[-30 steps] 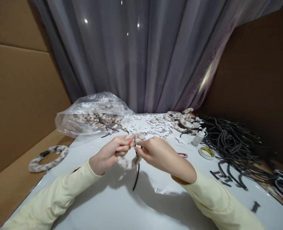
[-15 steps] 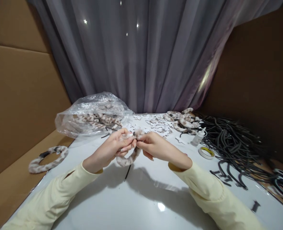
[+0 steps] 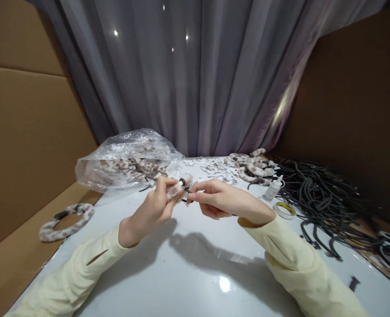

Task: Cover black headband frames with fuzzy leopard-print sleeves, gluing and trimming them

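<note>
My left hand is closed round a fluffy ring with whitish, brown-spotted fur, held above the middle of the table. A dark band shows on the fur near my left fingertips. From the right, my right hand pinches a thin black cord that sticks out beside that band. Part of the ring is hidden behind my left fingers.
A finished-looking furry ring lies at the left edge. Behind are a clear plastic bag of furry pieces and more rings. At right stand a glue bottle, a tape roll and a heap of black tubes.
My left hand has turned the furry ring, so its loop no longer hangs below my hands. The right hand has shifted slightly right and now pinches the black cord.
</note>
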A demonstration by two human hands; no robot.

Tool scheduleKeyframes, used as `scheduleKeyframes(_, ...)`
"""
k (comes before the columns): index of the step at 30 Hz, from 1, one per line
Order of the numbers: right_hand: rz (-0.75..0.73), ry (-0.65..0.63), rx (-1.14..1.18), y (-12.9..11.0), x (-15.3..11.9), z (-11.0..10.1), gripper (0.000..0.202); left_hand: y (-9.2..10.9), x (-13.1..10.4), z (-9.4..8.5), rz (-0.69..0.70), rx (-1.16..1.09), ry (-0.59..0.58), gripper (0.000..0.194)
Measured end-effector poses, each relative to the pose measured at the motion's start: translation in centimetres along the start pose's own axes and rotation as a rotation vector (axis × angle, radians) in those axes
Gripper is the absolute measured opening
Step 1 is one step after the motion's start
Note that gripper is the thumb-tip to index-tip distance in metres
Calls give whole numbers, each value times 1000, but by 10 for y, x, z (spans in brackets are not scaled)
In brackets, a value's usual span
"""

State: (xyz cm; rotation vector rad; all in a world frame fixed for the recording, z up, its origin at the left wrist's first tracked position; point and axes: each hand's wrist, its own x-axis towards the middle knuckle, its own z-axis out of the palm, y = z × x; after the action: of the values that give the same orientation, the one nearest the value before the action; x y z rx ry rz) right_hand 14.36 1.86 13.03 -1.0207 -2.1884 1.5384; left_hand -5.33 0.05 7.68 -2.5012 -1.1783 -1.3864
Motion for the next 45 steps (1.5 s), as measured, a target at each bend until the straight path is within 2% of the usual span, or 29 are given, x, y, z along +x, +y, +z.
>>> scheduleKeyframes(3,-27,-23,-81,-2,-5,0,27,-5,-1,0,349,211,57,28)
scheduleKeyframes(5,-57,-41,-160,-3,-7,1,27,-7,-1,1,505,294,76,33)
scheduleKeyframes(10,-140,-16,-368,-5,-11,2,28,-8,-1,6,578,332,37,36)
scheduleKeyframes(16,-270,154,-678,-1,-13,7,24,-9,-2,10,538,398,2,23)
scheduleKeyframes(19,-280,216,-831,2,-14,12,19,-10,-2,9,486,393,-54,23)
scheduleKeyframes(21,-265,261,-926,3,-15,14,16,-9,-2,6,430,336,-153,24)
scheduleKeyframes(25,-290,393,-1109,4,-17,13,27,-3,3,-8,277,79,-413,24)
scheduleKeyframes(28,-348,436,-1138,7,-14,12,28,3,7,-17,200,-84,-525,27)
scheduleKeyframes(34,-390,386,-980,14,-5,8,32,10,10,-20,147,-317,-629,25)
scheduleKeyframes(39,-396,270,-862,16,-2,3,22,8,9,-20,161,-295,-642,28)
scheduleKeyframes(45,-386,236,-779,13,-3,2,19,4,7,-20,173,-244,-603,38)
